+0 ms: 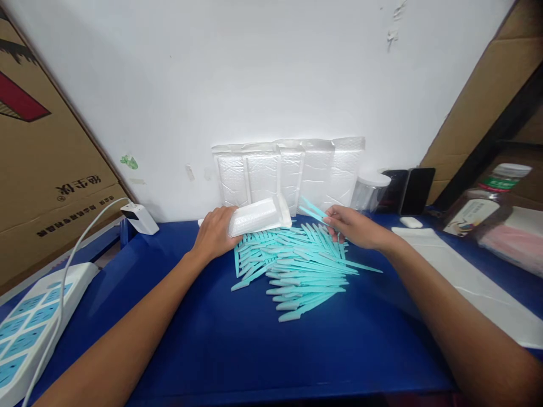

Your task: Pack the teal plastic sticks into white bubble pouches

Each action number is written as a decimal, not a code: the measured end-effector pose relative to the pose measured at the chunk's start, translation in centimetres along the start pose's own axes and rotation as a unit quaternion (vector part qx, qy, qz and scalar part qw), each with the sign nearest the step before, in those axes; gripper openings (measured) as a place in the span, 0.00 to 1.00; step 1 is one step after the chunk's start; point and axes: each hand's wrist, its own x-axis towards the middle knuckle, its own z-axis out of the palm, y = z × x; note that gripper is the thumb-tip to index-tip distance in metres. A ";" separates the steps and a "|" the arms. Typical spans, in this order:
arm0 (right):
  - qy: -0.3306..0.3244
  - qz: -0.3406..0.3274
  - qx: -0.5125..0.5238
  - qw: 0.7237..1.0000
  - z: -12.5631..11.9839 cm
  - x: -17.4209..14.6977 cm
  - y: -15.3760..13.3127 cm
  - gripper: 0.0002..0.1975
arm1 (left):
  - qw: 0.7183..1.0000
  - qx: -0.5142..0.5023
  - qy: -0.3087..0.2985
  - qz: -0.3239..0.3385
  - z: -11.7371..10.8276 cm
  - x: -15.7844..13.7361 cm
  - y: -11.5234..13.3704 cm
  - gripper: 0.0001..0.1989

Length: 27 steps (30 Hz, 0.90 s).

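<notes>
My left hand (216,230) is closed around a white bubble mailer (257,216), tilted with its opening toward the right. In my right hand (345,225), two or so turquoise eyebrow razors (313,210) are pinched between thumb and fingers, pointing up and left. Below both hands a loose pile of the same slim turquoise razors (305,270) spreads over the blue tabletop (229,345). Whether the held mailer contains anything is hidden. Behind it, several silvery white bubble mailers (263,169) stand upright, leaning on the wall.
A power strip (76,288) and a white charger (139,219) with a cable lie left. At right are a lidded clear jar (369,189), two phones (418,191), a white case (410,222), a flat white mailer (466,277) and a bottle (483,198). Cardboard (46,152) borders the left.
</notes>
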 end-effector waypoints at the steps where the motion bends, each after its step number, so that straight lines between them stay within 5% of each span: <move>1: 0.006 -0.011 0.018 1.000 0.2 0.1 -0.2 0.19 | 1.000 0.000 0.001 0.003 0.0 0.0 0.1 0.30; 8: 0.023 -0.049 0.023 0.998 1.3 0.1 -1.4 0.26 | 1.000 0.000 -0.005 0.026 -0.2 -0.1 1.2 0.29; 14: 0.097 -0.077 0.055 0.991 1.8 0.5 -1.4 0.27 | 1.000 -0.010 0.008 0.010 -0.2 0.0 1.5 0.28; 20: 0.187 -0.052 0.221 0.956 3.5 0.6 -2.1 0.24 | 1.000 -0.016 0.022 0.012 -0.2 0.0 2.5 0.30; 27: 0.283 -0.085 0.252 0.921 5.3 0.1 -3.8 0.22 | 0.998 0.013 0.014 0.053 -0.4 -0.3 4.1 0.27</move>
